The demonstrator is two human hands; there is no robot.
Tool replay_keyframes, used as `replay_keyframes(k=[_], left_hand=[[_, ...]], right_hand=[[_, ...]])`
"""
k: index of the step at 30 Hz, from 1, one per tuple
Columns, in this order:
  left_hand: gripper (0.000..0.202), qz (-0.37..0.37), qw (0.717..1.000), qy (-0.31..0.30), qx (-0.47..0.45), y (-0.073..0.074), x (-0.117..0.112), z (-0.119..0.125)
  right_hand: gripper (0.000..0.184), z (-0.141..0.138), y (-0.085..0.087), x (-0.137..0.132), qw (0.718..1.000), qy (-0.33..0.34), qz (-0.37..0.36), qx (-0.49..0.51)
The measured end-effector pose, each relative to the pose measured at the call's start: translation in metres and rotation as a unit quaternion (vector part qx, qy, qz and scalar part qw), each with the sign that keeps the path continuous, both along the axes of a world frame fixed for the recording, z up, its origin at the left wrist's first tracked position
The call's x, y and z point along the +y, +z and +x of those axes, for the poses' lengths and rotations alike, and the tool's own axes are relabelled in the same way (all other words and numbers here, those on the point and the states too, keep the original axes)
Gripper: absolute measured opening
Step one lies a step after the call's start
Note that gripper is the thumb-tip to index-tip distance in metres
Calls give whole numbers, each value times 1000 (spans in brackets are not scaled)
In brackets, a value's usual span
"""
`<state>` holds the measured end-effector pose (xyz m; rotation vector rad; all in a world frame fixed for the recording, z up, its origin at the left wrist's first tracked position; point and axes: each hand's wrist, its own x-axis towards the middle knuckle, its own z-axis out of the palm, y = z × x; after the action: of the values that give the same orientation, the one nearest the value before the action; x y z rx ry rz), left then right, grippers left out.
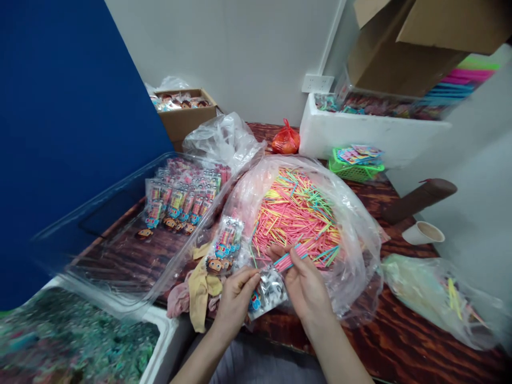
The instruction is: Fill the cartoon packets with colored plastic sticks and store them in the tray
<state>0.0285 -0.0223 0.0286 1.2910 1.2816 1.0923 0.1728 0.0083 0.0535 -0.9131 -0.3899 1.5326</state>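
Head view: left hand [236, 298] pinches small printed pouch [267, 292] at table's near edge; right hand [306, 282] grips bunch of coloured sticks [294, 254], tips angled toward pouch mouth; big clear bag of sticks [298, 210] just behind; filled packs [176, 205] in clear tray [120, 250] to left. Risk: loose grip, bunch fans out, sticks snag pouch rim or spill onto table [400, 330].

There is one view only, from a camera on the person's head. It looks forward and down, close over the wooden table [404, 330]; both forearms enter from the lower middle of the frame.
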Motion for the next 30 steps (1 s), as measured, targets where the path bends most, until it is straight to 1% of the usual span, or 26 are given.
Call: replay_keyframes(k=[2,4,8,10,11,12,13,14,16,19,20,22,25,27,28,30], left_hand=[[26,1,1000,-3,5,0,0,1],[25,-2,1000,7,2,1,1,3],[22,-2,999,32,-31,3,2,3],[22,-5,998,38,-45,4,2,0],[22,-7,998,43,-50,5,2,-1],[22,-9,997,48,-53,6,3,-3],[22,-12,997,53,-55,7,3,-4],[22,-17,997,57,-57,8,3,-4],[23,-32,996,62,-60,11,3,-5],[24,-36,995,61,-66,16,5,-8],[23,-34,995,59,-68,17,5,-10],[21,-32,996,51,-71,18,6,-15],[26,-53,996,21,-72,20,8,-25],[33,-60,996,-16,-60,22,10,-33],[32,-61,996,-32,-49,24,11,-36],[23,-56,997,-37,-23,28,13,-44]], right_hand=[[24,0,0,-4,999,27,12,-30],[26,0,1,-6,994,70,33,-72],[32,3,7,-9,973,130,70,-180],[42,4,11,-11,964,136,86,-212],[45,4,13,-12,961,127,97,-225],[44,4,15,-14,957,112,109,-242],[38,3,17,-15,951,99,125,-265],[30,3,18,-16,941,90,140,-293],[17,0,19,-18,910,96,174,-363],[15,-2,20,-19,859,117,220,-447],[15,-3,21,-18,847,120,230,-465],[16,-6,24,-18,832,121,239,-486],[17,-15,29,-19,826,102,249,-496],[19,-21,33,-18,828,111,268,-480],[20,-21,34,-17,831,128,279,-464],[24,-13,39,-10,840,145,292,-434]])
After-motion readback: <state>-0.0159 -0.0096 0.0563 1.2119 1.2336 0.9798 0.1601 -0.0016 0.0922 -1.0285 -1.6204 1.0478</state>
